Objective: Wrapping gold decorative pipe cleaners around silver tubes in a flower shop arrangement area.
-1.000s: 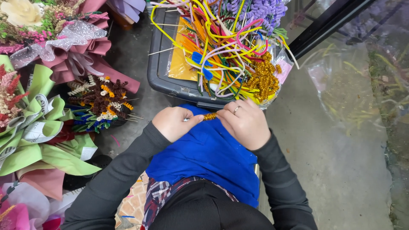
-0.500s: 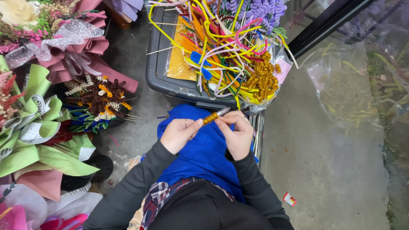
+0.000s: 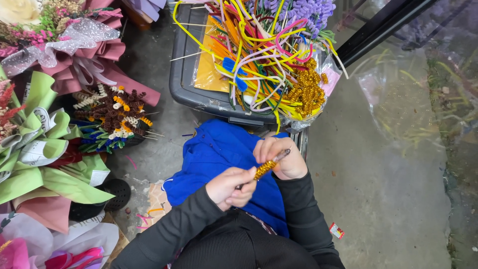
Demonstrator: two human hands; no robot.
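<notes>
Gold pipe cleaner (image 3: pixel 264 169) on rod (image 3: pixel 282 155) | left hand (image 3: pixel 232 187) grip clamped | right hand (image 3: pixel 280 158) grip clamped

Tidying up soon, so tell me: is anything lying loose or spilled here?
Yes. A small red wrapper lies alone on the concrete floor, and pink scraps are scattered beside the blue cloth.

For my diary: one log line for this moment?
left hand: holds rod | right hand: holds gold coil | bin: ahead

Glittery gold fuzzy pipe cleaner (image 3: pixel 264 169) on thin metal rod (image 3: pixel 282 155); matt blue cloth (image 3: pixel 219 154).
</notes>
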